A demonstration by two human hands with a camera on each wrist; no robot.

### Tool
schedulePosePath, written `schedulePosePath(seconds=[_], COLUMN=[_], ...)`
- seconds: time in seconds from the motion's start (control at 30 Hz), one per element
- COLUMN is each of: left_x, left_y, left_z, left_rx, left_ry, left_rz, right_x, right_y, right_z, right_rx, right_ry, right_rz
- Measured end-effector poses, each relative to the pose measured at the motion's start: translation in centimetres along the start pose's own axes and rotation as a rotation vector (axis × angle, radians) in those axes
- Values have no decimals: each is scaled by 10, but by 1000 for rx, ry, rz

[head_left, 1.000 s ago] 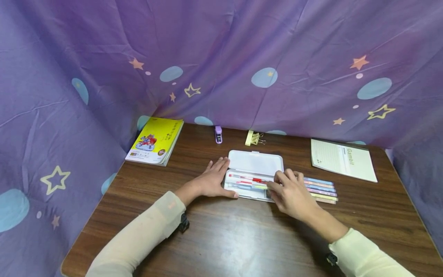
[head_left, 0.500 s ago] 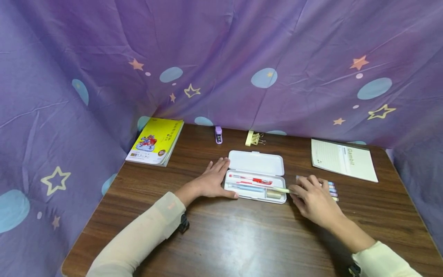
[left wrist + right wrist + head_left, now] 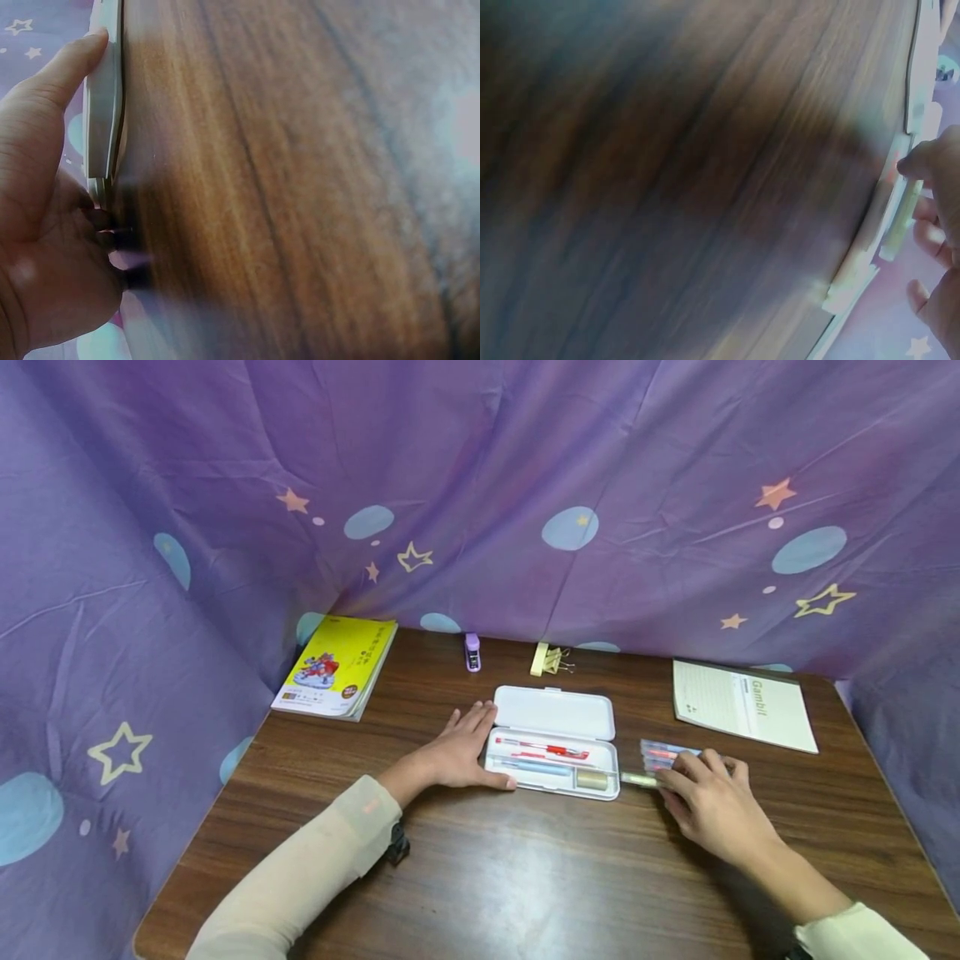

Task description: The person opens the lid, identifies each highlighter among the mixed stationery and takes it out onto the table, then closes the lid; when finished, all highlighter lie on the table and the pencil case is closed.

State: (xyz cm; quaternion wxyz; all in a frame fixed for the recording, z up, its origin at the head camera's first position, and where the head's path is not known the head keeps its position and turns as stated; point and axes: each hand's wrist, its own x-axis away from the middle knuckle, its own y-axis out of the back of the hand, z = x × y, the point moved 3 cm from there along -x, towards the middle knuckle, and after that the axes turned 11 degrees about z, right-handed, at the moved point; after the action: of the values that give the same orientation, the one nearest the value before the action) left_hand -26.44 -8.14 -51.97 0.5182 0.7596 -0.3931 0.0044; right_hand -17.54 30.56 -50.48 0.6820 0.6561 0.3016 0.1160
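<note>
A white pencil case (image 3: 555, 713) lies with its lid folded back. Inside are a red pen (image 3: 551, 749), a light blue pen (image 3: 542, 767) and a small khaki block (image 3: 592, 779). My left hand (image 3: 467, 750) rests against the case's left end, fingers spread and thumb on its front corner. To the right of the case, my right hand (image 3: 716, 797) pinches a yellow-green pen (image 3: 639, 780) low over the table. Several coloured pens (image 3: 660, 752) lie in a row there, partly hidden under this hand. The right wrist view shows the yellow-green pen (image 3: 904, 217) by the thumb.
Along the back stand a purple stapler (image 3: 472, 653) and a pale yellow binder clip (image 3: 553, 660). A yellow book (image 3: 337, 667) lies at the back left, a notebook (image 3: 744, 706) at the back right. A purple curtain (image 3: 480, 510) hangs behind the brown table (image 3: 480, 877).
My right hand has moved right from the case to the row of pens, bringing the yellow-green pen out of the case. My left hand has stayed put.
</note>
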Motion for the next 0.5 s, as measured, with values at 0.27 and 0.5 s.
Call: schedulePosePath(seconds=[0.27,0.5], left_x=[1,0], left_y=[0,0], left_z=[-1,-1], left_rx=[-1,3], left_ry=[0,-5], left_rz=[-1,-7], right_x=[15,24], right_y=[1,0], right_z=[-10,-18], right_rx=[7,11], right_ry=[-11,-9], right_rz=[-24,-31])
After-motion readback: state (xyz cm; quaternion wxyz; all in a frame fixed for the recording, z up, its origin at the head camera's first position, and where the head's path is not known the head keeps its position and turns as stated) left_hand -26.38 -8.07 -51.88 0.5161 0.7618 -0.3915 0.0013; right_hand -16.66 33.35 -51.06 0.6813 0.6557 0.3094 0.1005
